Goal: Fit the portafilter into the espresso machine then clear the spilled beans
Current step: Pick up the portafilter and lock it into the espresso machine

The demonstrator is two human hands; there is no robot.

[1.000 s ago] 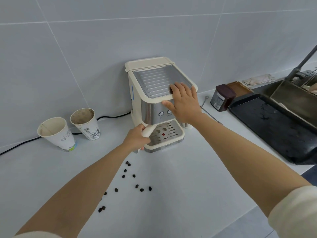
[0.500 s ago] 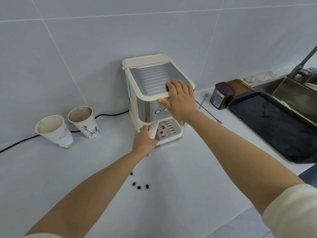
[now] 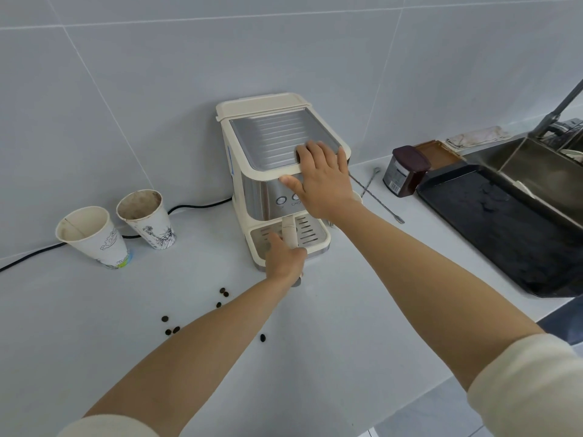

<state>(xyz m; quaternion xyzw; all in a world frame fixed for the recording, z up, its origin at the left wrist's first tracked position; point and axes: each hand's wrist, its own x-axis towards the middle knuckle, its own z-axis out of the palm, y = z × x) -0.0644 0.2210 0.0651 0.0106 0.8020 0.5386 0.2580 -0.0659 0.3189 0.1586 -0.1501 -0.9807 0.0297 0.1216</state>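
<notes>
L hand point(image 3: 284, 258) closed on portafilter handle point(image 3: 289, 235) under espresso machine point(image 3: 252, 190) | R hand point(image 3: 321, 178) flat, open atop | 7 beans point(image 3: 224, 291) visible by L forearm | 2 cups point(image 3: 94, 238)

Left hand point(image 3: 285, 258) forward, fingers point(image 3: 275, 240) curled in closed grip, forearm extended. Right hand point(image 3: 321, 179) flat, palm down, fingers spread, arm reaching forward, sleeve at elbow.

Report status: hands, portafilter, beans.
Left hand shut on cream portafilter handle. Right hand flat on cream espresso machine. Dark coffee beans uncleared.
</notes>
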